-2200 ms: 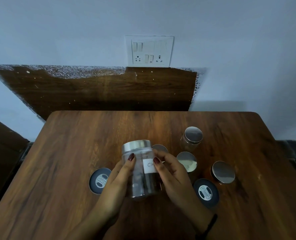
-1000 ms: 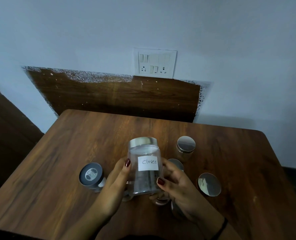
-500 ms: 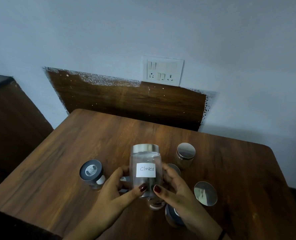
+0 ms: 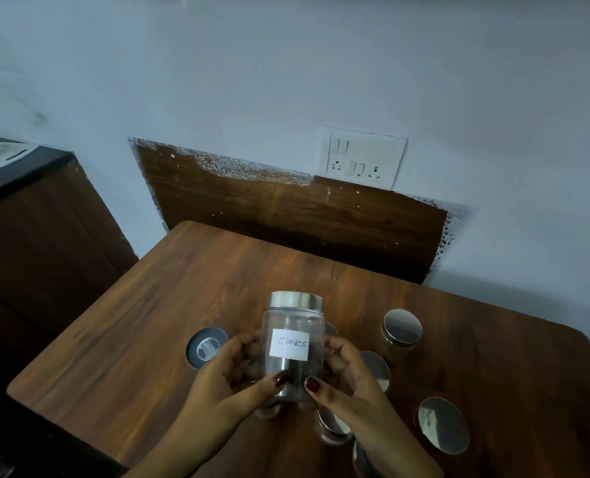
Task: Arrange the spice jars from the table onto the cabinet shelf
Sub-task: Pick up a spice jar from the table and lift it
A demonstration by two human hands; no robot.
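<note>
The clear cloves jar (image 4: 293, 346) is being held upright above the desk (image 4: 141, 339), both hands closing a narrow two-sided grip on its lower half: the left hand (image 4: 224, 384) is wrapping the left side and the right hand (image 4: 349, 381) the right, with both thumbs pressing the front below the white label. The steel lid and the upper half are standing clear above the fingers, so the jar is sitting high in the grip. That is the main risk, in my judgement: smooth walls held low could be slipping or tipping forward while it is being carried off to the cabinet shelf, which is not showing here. A second risk is lying right below: a steel-lidded jar (image 4: 331, 426) is standing directly under the right hand, another (image 4: 373, 370) just right of it, and two more (image 4: 402, 331) (image 4: 443, 426) farther right, so a lowering wrist could be knocking one over. A black-lidded jar (image 4: 206, 347) is standing just left of the left hand.
</note>
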